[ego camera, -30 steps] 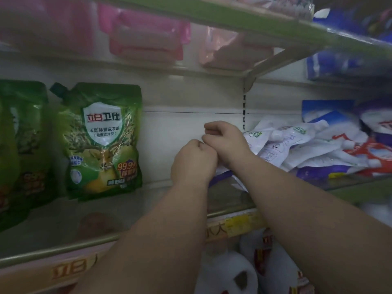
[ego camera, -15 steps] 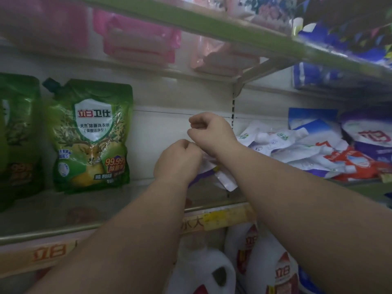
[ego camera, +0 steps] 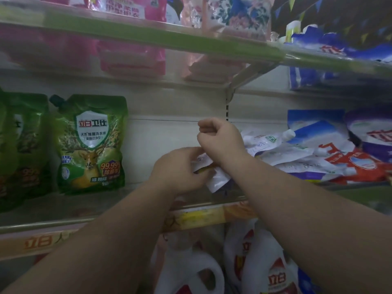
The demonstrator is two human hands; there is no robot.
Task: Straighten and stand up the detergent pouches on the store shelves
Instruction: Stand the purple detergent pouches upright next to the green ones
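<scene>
At shelf gap, left hand (ego camera: 180, 168) & right hand (ego camera: 220, 139) both grip white pouch (ego camera: 218, 181), mid-lift; next: stand it upright w/ base flat.

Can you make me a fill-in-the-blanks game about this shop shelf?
1. The standing pouch with the deer is ____.
2. Both hands, left hand and right hand, hold a ____ pouch.
3. The pile of pouches on the right is lying ____.

Missing words: green; white; down

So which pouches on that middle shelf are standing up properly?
The green pouch on the left stands upright, spout up; the white pouches on the right lie flat in a heap.
</scene>
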